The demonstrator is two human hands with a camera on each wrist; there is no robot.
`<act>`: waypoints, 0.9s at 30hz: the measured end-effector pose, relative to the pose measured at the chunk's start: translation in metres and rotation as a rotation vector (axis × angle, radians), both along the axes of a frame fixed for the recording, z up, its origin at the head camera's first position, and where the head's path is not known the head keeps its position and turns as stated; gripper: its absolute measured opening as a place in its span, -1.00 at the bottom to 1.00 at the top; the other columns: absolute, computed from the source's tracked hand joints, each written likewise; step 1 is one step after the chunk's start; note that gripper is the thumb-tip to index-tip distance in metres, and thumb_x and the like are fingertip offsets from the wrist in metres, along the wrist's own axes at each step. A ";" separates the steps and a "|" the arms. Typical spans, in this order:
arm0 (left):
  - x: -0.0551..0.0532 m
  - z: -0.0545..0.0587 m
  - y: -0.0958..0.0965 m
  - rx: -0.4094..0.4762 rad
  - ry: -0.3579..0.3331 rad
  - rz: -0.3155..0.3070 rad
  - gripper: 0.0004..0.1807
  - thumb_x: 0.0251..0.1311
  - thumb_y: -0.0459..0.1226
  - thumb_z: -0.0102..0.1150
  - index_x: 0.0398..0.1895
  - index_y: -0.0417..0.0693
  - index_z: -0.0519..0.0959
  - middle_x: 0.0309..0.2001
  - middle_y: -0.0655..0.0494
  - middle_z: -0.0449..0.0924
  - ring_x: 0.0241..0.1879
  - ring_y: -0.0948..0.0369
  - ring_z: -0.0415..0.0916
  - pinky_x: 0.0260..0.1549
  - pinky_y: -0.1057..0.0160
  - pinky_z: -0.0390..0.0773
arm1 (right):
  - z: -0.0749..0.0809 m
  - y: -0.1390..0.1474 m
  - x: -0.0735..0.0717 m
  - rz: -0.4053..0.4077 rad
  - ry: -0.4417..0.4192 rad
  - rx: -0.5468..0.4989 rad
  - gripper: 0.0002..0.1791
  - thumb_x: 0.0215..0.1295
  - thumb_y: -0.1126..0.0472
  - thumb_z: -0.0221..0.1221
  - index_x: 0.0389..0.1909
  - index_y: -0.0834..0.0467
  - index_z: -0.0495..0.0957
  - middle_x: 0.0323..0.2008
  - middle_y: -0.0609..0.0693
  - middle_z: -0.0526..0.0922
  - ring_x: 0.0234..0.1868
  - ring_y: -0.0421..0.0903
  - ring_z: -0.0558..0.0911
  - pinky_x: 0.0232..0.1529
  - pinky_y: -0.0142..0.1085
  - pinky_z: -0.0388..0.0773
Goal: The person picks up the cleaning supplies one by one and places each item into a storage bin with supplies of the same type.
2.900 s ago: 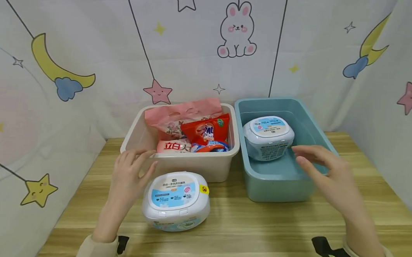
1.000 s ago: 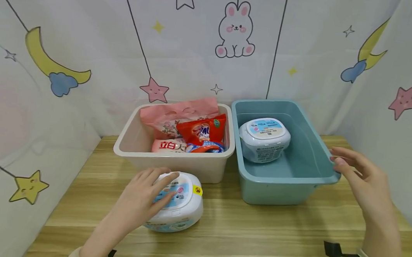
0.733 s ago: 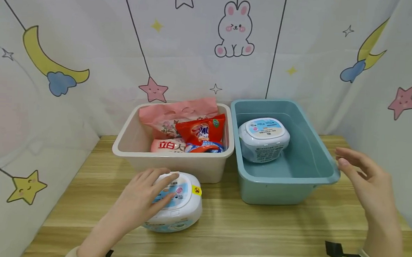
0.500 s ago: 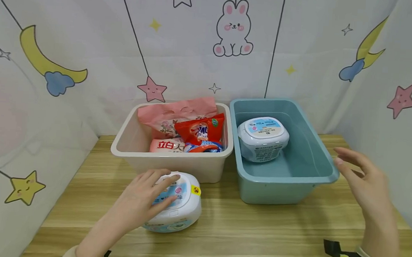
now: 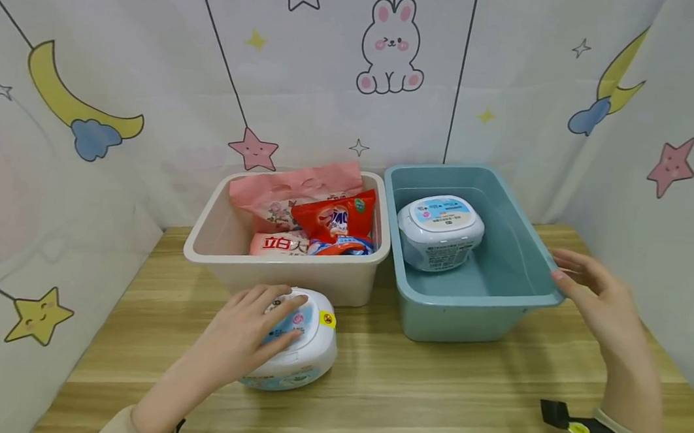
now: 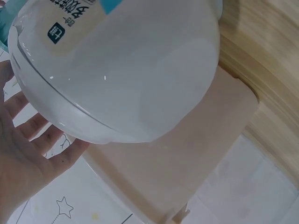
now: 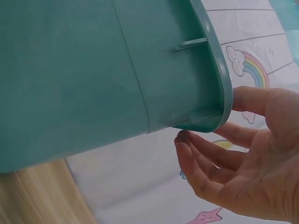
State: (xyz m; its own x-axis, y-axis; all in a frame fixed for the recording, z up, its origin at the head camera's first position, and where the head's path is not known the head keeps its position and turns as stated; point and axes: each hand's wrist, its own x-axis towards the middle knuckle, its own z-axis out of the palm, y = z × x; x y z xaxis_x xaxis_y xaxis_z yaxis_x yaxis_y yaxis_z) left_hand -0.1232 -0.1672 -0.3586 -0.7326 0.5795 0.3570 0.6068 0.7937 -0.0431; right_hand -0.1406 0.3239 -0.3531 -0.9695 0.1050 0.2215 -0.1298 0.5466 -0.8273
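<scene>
My left hand rests over the lid of a white plastic laundry-pod tub with a blue label, its fingers spread and relaxed. In the left wrist view the fingers lie along the edge of that tub. A second, similar tub stands inside the teal bin on the right. My right hand is at the bin's front right corner. In the right wrist view the thumb and loosely bent fingers of that hand are at the rim, and I see no firm grip.
A cream bin stands left of the teal one and behind the tub. It holds a pink bag, a red packet and other packets. A printed cloth hangs behind the wooden table.
Since the earliest frame my left hand has moved onto the tub's lid, and my right hand from above the teal bin to its corner. The tub has stayed in front of the cream bin.
</scene>
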 end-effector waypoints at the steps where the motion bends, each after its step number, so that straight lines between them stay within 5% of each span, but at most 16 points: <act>1: 0.000 0.000 0.000 -0.002 -0.002 -0.001 -0.46 0.14 0.08 0.25 0.18 0.19 0.50 0.11 0.03 0.54 0.11 0.06 0.48 0.11 -0.06 0.50 | -0.001 0.001 0.000 0.007 -0.005 -0.012 -0.49 0.40 0.08 0.08 0.35 -0.04 0.34 0.02 -0.52 0.46 -0.01 -0.56 0.42 -0.18 -0.61 0.26; 14: -0.004 0.002 -0.001 -0.014 -0.039 -0.015 -0.46 0.13 0.09 0.25 0.19 0.20 0.51 0.08 0.06 0.53 0.10 0.09 0.46 0.11 -0.05 0.49 | -0.008 0.009 -0.003 0.128 -0.063 -0.207 -0.43 0.35 0.25 0.13 0.38 0.03 0.30 0.07 -0.46 0.44 0.00 -0.48 0.44 -0.16 -0.69 0.37; 22: -0.004 0.003 -0.004 -0.032 -0.100 -0.004 -0.40 0.14 0.18 0.19 0.23 0.22 0.47 0.10 0.10 0.49 0.13 0.10 0.41 0.09 -0.08 0.47 | -0.008 0.014 -0.002 0.132 -0.131 -0.098 -0.40 0.41 0.18 0.07 0.44 -0.12 0.19 0.20 -0.50 0.23 0.07 -0.48 0.26 -0.15 -0.65 0.24; 27: -0.004 0.004 -0.005 -0.045 -0.120 -0.004 -0.35 0.12 0.23 0.17 0.27 0.27 0.43 0.16 0.09 0.46 0.20 0.08 0.37 0.17 -0.14 0.40 | -0.006 0.013 0.000 0.144 -0.140 -0.117 -0.39 0.41 0.19 0.07 0.45 -0.05 0.18 0.26 -0.46 0.19 0.10 -0.46 0.24 -0.12 -0.66 0.23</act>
State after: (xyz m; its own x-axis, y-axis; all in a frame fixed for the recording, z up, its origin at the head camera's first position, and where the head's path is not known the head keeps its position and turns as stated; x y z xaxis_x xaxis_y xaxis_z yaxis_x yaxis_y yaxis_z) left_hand -0.1269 -0.1723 -0.3548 -0.7662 0.5957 0.2410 0.6127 0.7903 -0.0054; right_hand -0.1410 0.3365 -0.3593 -0.9967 -0.0198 0.0783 -0.0791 0.4302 -0.8993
